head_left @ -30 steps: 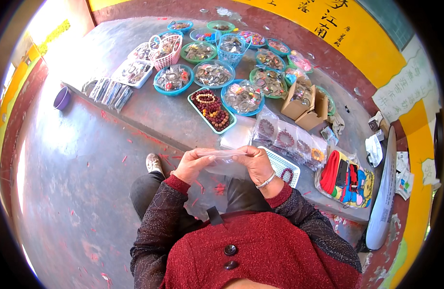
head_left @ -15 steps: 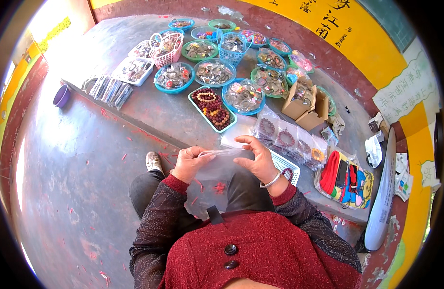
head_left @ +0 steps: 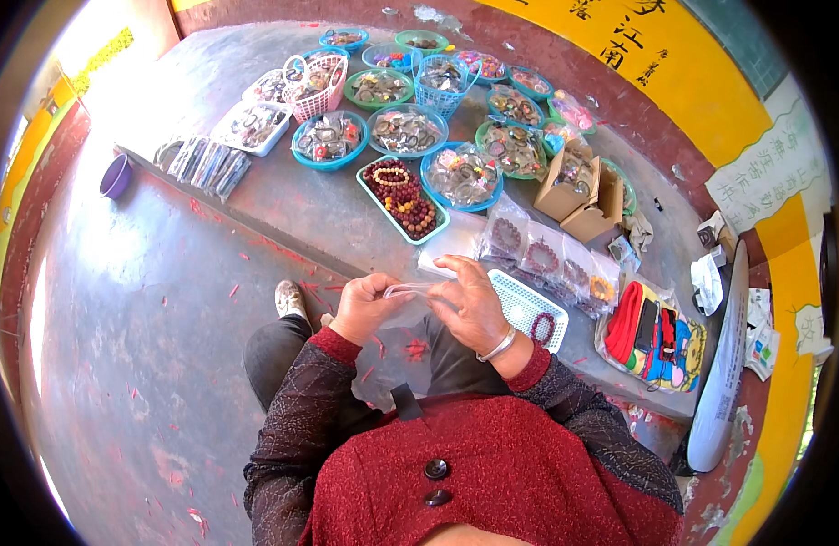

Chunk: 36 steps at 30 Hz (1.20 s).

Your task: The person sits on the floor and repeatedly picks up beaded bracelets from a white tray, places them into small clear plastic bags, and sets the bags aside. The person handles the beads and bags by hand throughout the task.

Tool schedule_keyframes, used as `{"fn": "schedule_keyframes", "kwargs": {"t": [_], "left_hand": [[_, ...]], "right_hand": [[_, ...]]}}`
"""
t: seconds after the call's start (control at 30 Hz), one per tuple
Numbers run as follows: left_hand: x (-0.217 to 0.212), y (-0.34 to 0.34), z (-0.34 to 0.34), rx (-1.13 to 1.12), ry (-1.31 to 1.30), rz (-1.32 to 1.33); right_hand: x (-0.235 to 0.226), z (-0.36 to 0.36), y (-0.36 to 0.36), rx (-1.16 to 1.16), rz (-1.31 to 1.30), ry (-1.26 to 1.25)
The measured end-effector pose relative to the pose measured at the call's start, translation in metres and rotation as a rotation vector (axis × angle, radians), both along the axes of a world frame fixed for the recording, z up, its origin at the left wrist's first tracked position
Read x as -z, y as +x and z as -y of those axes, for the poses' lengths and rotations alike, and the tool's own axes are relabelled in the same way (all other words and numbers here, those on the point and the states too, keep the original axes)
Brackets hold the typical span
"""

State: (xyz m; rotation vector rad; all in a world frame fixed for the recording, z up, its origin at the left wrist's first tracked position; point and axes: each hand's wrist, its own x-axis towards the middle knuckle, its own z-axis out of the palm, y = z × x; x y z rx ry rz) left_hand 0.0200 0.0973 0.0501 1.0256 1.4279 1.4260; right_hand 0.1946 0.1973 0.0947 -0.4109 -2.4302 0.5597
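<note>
A thin clear plastic bag (head_left: pixel 404 314) hangs between my hands above my lap, its upper edge bunched in pale folds. My left hand (head_left: pixel 360 308) is closed, pinching the bag's left edge between thumb and fingers. With a silver bangle at the wrist, my right hand (head_left: pixel 474 305) has its thumb and fingertips closed on the bag's right edge. Just right of that hand, a white slotted basket (head_left: pixel 518 305) holds a dark red bead bracelet (head_left: pixel 542 328). Beyond my hands lie flat clear bags (head_left: pixel 456 244) and a row of bagged bead bracelets (head_left: pixel 540 257).
A green-rimmed tray (head_left: pixel 365 187) of bead bracelets stands on the raised ledge. Behind it are several bowls and a pink basket (head_left: pixel 303 107) of small goods. Cardboard boxes (head_left: pixel 594 218) and a colourful bag (head_left: pixel 661 341) sit right. A purple bowl (head_left: pixel 116 177) is far left.
My right hand has moved slightly left and down, and its spread fingers have closed onto the bag's edge. The left hand keeps its pinch, almost still.
</note>
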Motion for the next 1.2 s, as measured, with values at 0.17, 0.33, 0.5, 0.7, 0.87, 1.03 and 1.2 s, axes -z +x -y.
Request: {"fn": "schedule_keyframes", "kwargs": {"t": [0.17, 0.33, 0.5, 0.7, 0.87, 1.03, 1.2], "left_hand": [[-0.009, 0.003, -0.002, -0.015, -0.107, -0.282], [0.008, 0.003, -0.005, 0.013, -0.195, -0.182], [0.005, 0.005, -0.005, 0.028, -0.151, -0.163], [0.001, 0.0, -0.003, 0.04, -0.008, -0.164], [0.003, -0.007, -0.001, 0.087, -0.023, -0.231], [0.003, 0.002, -0.002, 0.184, 0.021, -0.246], [0.0, 0.002, -0.003, 0.226, 0.027, -0.297]], "right_hand": [[-0.004, 0.01, -0.003, 0.066, 0.099, 0.409], [0.001, 0.009, -0.002, 0.059, 0.284, 0.311], [0.009, 0.002, -0.005, 0.016, 0.11, 0.113], [0.018, -0.005, -0.002, 0.038, 0.032, -0.248], [0.008, -0.01, 0.001, -0.07, 0.206, -0.485], [0.012, -0.016, 0.002, -0.213, 0.346, -0.637], [0.02, -0.015, 0.005, -0.233, 0.355, -0.612]]}}
